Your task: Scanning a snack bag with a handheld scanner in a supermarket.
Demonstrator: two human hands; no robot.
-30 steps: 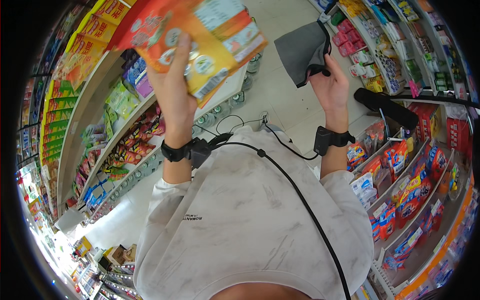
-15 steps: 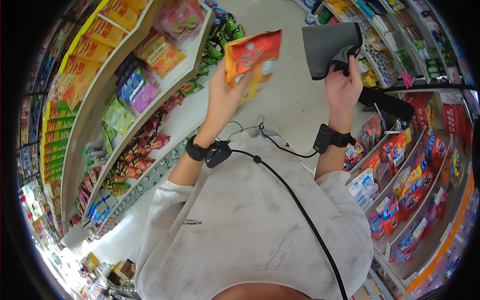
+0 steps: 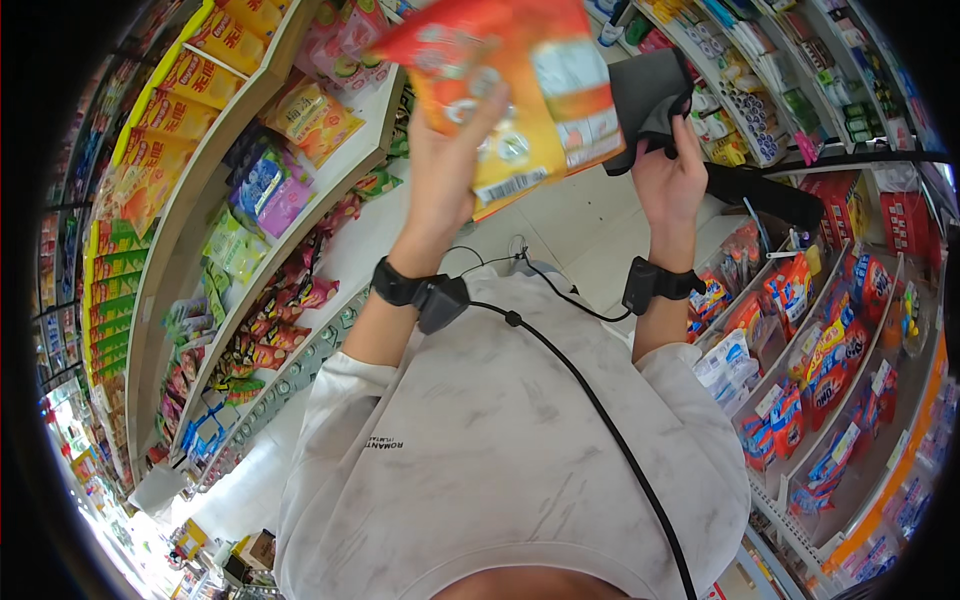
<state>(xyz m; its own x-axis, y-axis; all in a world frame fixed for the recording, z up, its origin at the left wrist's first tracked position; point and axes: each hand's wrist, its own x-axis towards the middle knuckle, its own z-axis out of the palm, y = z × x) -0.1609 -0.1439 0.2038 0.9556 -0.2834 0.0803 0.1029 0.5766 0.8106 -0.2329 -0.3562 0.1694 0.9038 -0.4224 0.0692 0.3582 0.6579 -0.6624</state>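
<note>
Fingers [image 3: 488, 110] of two hands [image 3: 440, 175] [image 3: 669, 188] hold one packet [image 3: 530, 105], one cloth [image 3: 648, 82].

Stocked shelves [image 3: 163, 255] to my left and right.
On the left I see yellow packets [image 3: 170, 115], an orange bag [image 3: 312, 122] and a light green bag [image 3: 237, 245]; on the right, red-and-blue packets [image 3: 772, 432], with a long black object [image 3: 785, 202] farther off.

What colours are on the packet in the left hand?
The packet runs from red through orange to yellow, with pale panels; the head view shows it best.
</note>
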